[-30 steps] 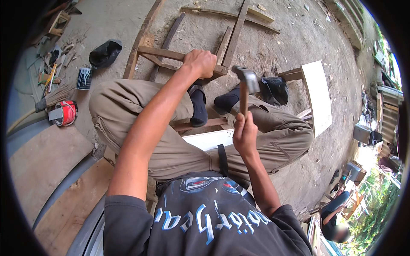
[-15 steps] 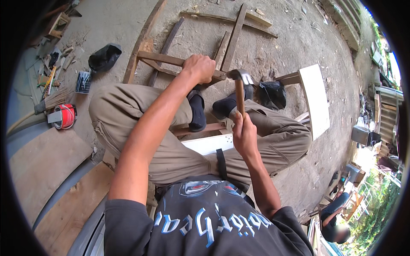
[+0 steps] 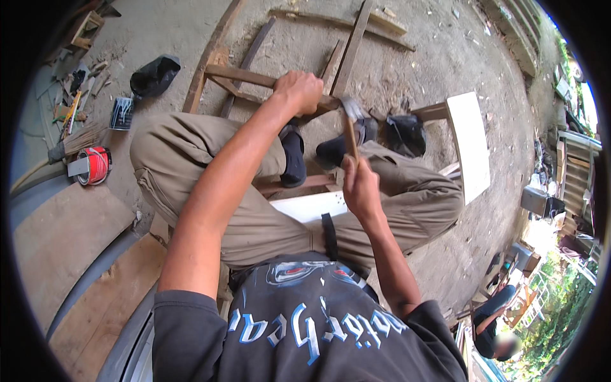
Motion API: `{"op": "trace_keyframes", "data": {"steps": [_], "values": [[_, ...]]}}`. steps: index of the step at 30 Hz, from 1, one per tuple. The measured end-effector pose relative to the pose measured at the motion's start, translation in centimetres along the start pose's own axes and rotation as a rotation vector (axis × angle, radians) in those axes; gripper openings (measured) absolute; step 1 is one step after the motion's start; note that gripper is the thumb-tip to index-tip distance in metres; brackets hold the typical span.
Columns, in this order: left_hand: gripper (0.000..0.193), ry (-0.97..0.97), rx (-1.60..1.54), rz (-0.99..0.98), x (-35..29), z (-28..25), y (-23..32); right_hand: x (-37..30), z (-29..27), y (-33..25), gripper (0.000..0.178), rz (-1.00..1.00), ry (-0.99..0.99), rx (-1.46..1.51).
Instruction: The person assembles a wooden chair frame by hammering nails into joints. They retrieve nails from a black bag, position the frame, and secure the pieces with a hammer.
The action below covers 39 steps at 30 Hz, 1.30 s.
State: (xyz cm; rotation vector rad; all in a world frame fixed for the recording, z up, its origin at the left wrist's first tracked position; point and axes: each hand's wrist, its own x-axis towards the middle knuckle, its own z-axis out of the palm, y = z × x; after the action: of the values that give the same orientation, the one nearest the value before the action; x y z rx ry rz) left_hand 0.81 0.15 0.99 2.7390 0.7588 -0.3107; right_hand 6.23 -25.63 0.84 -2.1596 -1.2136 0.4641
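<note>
My right hand (image 3: 361, 191) is wrapped round the wooden handle of a claw hammer (image 3: 351, 139). The hammer's metal head is at the right end of a brown wooden rail (image 3: 245, 76), seemingly against it. My left hand (image 3: 298, 92) grips this rail near that end, fingers curled over it. At its other end the rail meets a longer wooden post (image 3: 198, 86), forming part of a frame. Whether a nail sits under the hammer or in my left fingers is hidden.
Loose wooden strips (image 3: 352, 48) lie on the dirt ground ahead. A white panel (image 3: 470, 149) stands at the right beside a black bag (image 3: 406, 135). At the left are a red can (image 3: 97, 167), a black bucket (image 3: 156, 75) and plywood sheets (image 3: 73, 223). Another person (image 3: 493, 331) is at far right.
The hammer head has swung left onto the rail's end, and my right hand has shifted slightly left. My left hand keeps its hold while the rail's right end sits a little higher in view.
</note>
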Motion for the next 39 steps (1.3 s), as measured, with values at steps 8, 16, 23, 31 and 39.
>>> {"op": "trace_keyframes", "data": {"steps": [8, 16, 23, 31, 39], "values": [[0.023, -0.022, -0.003, -0.001, 0.5, 0.5, -0.2, 0.3, -1.8, -3.4, 0.023, -0.017, 0.087, 0.227], [0.024, -0.037, -0.011, 0.011, 0.2, 0.6, -0.1, 0.6, -3.3, -5.1, 0.033, -0.060, 0.181, 0.469], [0.025, -0.070, 0.001, 0.003, -0.4, -0.5, 0.3, 0.6, -2.7, -3.4, 0.029, 0.082, 0.035, 0.215], [0.022, -0.039, 0.021, 0.012, 0.0, 0.3, -0.1, 1.6, -2.9, -4.0, 0.033, 0.140, 0.001, 0.228], [0.017, 0.055, 0.013, 0.077, 0.4, 1.2, -0.2, 1.4, -1.2, -1.9, 0.036, 0.073, 0.040, 0.110]]}}
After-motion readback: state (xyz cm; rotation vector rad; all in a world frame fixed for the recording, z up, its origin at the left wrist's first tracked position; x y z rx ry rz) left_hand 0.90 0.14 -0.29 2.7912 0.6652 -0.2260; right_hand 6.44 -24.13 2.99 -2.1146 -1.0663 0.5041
